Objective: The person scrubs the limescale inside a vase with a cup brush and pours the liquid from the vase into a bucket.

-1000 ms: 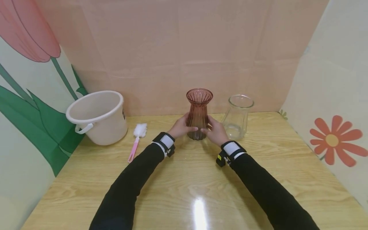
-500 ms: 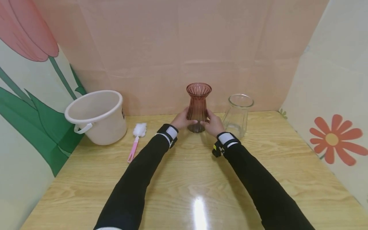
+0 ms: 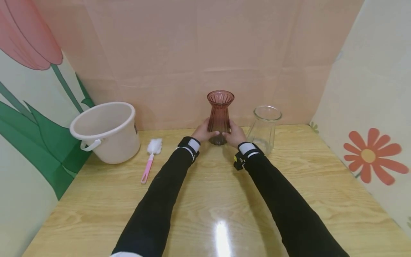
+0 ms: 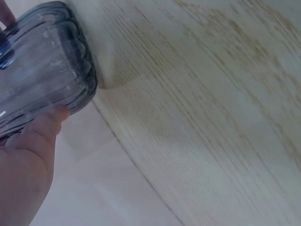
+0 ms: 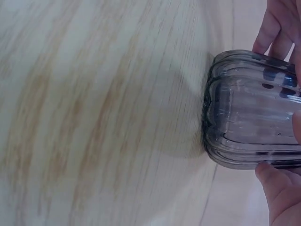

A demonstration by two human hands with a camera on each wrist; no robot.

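A reddish-brown ribbed glass vase (image 3: 220, 113) stands upright near the back wall, between both my hands. My left hand (image 3: 202, 132) grips its lower body from the left, and my right hand (image 3: 235, 135) grips it from the right. In the left wrist view my thumb (image 4: 44, 129) presses against the vase (image 4: 44, 84) near its base. The right wrist view shows fingers (image 5: 275, 28) and thumb curled round the vase (image 5: 251, 110). Whether the base touches the wooden table (image 3: 205, 200) or hovers just above it, I cannot tell.
A clear glass vase (image 3: 264, 126) stands just right of my right hand. A white bucket (image 3: 106, 130) sits at the back left, with a pink-handled brush (image 3: 150, 159) lying beside it. Papered walls close in the back and both sides.
Both hands have carried the reddish vase away from me toward the back wall, arms stretching out. The clear vase, bucket and brush have stayed put.
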